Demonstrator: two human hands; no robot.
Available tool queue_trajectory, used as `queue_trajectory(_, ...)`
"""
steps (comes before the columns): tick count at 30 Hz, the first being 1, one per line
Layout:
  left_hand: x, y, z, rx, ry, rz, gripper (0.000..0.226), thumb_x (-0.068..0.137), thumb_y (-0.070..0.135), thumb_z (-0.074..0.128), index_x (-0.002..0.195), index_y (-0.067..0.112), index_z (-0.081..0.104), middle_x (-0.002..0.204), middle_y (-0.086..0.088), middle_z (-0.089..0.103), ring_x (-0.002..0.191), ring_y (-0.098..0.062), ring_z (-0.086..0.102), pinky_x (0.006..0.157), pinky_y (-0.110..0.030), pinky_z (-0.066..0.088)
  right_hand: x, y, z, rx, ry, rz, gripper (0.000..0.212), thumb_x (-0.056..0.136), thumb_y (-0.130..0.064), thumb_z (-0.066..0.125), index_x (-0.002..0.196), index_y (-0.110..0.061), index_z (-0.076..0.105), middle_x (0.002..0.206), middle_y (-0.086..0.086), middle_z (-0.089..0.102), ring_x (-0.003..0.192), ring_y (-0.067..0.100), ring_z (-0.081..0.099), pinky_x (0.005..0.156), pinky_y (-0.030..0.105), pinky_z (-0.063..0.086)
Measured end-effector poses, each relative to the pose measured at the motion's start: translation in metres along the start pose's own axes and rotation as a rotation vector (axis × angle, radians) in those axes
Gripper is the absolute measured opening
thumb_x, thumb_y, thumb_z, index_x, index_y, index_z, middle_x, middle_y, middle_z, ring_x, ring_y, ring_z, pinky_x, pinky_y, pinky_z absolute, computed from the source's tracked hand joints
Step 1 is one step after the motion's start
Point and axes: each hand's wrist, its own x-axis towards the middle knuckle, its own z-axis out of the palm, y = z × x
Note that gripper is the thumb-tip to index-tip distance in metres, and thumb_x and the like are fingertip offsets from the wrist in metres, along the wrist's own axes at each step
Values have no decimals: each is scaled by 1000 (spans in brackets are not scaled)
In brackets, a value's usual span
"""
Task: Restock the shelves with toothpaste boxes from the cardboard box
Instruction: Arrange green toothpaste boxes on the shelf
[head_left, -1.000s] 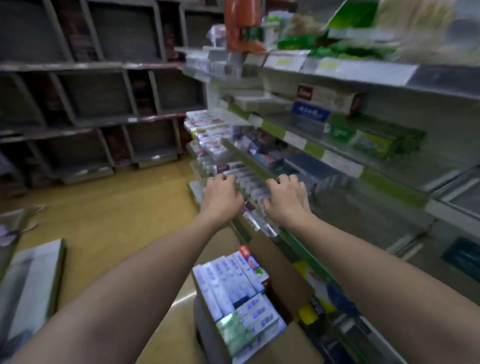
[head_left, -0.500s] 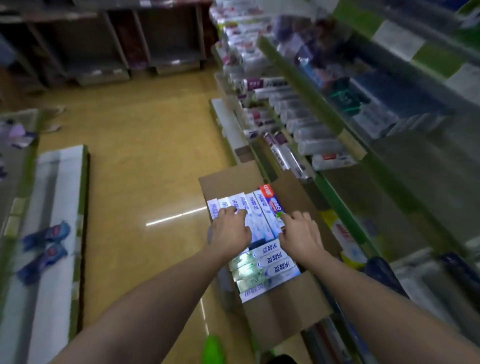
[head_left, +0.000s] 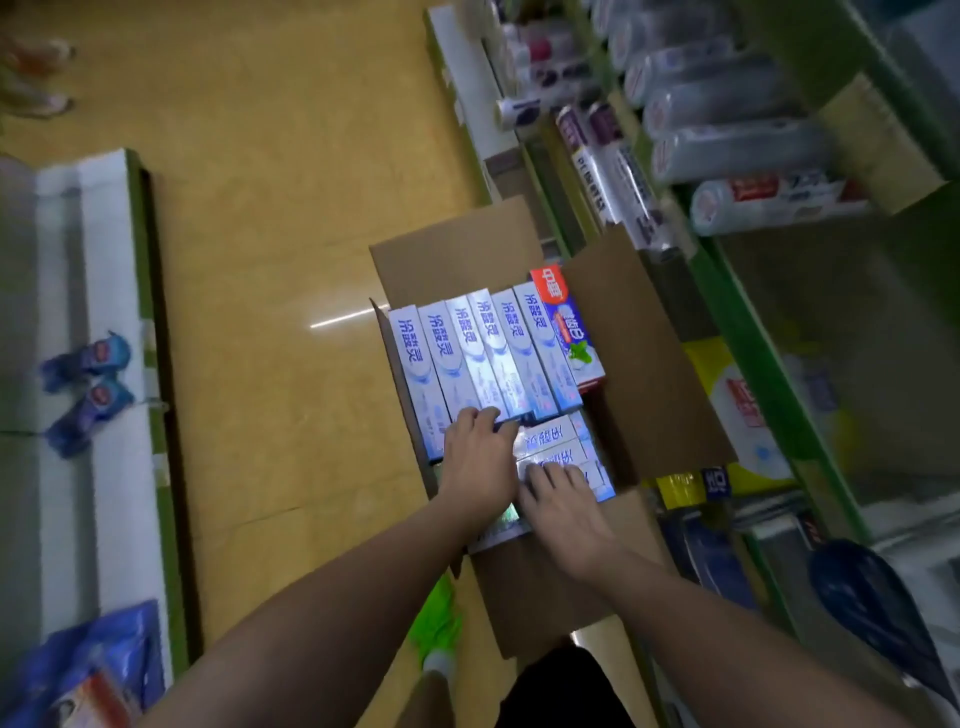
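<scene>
- Both hands of mine are down in the open cardboard box (head_left: 639, 332), which stands on the yellow floor (head_left: 270, 208) just beside the shelves (head_left: 737, 291).
- My left hand (head_left: 480, 460) lies over the near ends of the row of pale blue toothpaste boxes (head_left: 488, 353), fingers bent down onto them; whether they grip a box or only rest there I cannot tell.
- My right hand (head_left: 561, 499) rests flat, fingers spread and nearly straight, on the crosswise toothpaste boxes (head_left: 550, 439) at the near end of the carton.
- One red and blue toothpaste box (head_left: 566, 325) sits at the right end of the row, against the carton's right flap.
- Tubes and rolls (head_left: 727, 150), blurred, lie on the shelf above and to the right.
- Across the aisle a white shelf (head_left: 98, 291) carries two blue packets (head_left: 88, 389).
</scene>
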Motion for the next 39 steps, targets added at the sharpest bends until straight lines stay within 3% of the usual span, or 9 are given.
queue_trajectory(7,12,-1,23,7,-34,-9,54,100,37,53,150,20,42,143,-1,50,127,-27,39,99,-41,33,-5,7,14,15,161,-25,30,66,-9,59,95,-12,54,82,9,56,73,30,53,70,43,47)
queue_trajectory(12,26,0,24,29,-85,-34,47,98,39,57,140,19,53,129,-5,59,117,-29,45,91,-41,39,-22,23,28,61,197,9,28,76,-11,44,98,-11,62,98,14,61,90,33,59,79,43,51)
queue_trajectory(15,30,2,19,19,-99,-59,30,96,39,61,116,17,65,111,-7,63,108,-29,48,85,-41,41,-29,36,34,76,165,22,28,70,-10,63,98,-12,62,95,12,63,88,32,59,83,43,50)
queue_trajectory(17,29,2,19,50,-95,-38,28,96,38,60,112,17,65,109,-7,62,107,-29,48,85,-40,40,-32,40,34,107,127,29,33,67,-12,72,99,-13,62,92,10,64,86,30,60,84,43,50)
queue_trajectory(25,19,5,22,31,-80,26,39,96,38,59,128,18,50,127,-6,55,117,-28,43,93,-40,41,-32,31,18,125,146,31,29,75,-15,63,104,-16,65,95,7,65,89,28,61,89,42,50)
queue_trajectory(29,17,8,17,28,-136,80,34,94,32,61,120,16,45,116,-9,62,110,-30,50,81,-42,43,-36,25,10,139,141,63,28,70,-15,71,97,-16,61,90,6,64,86,28,61,88,42,50)
queue_trajectory(33,18,5,11,-15,-160,106,49,94,22,59,138,13,39,101,-11,63,93,-33,58,71,-42,48,-43,23,-6,139,164,86,29,63,-12,66,91,-17,62,82,6,63,80,29,60,81,41,51)
queue_trajectory(37,20,6,12,38,-321,140,63,87,47,69,136,15,45,123,-13,54,112,-30,52,88,-43,52,-51,23,-14,148,185,125,33,55,-12,72,86,-17,62,79,4,62,77,28,60,80,39,52)
queue_trajectory(39,20,8,17,60,-337,131,61,85,47,72,132,15,48,125,-13,50,115,-30,49,92,-42,51,-52,22,-10,152,191,137,35,54,-12,74,87,-17,62,80,5,63,77,28,60,80,39,52)
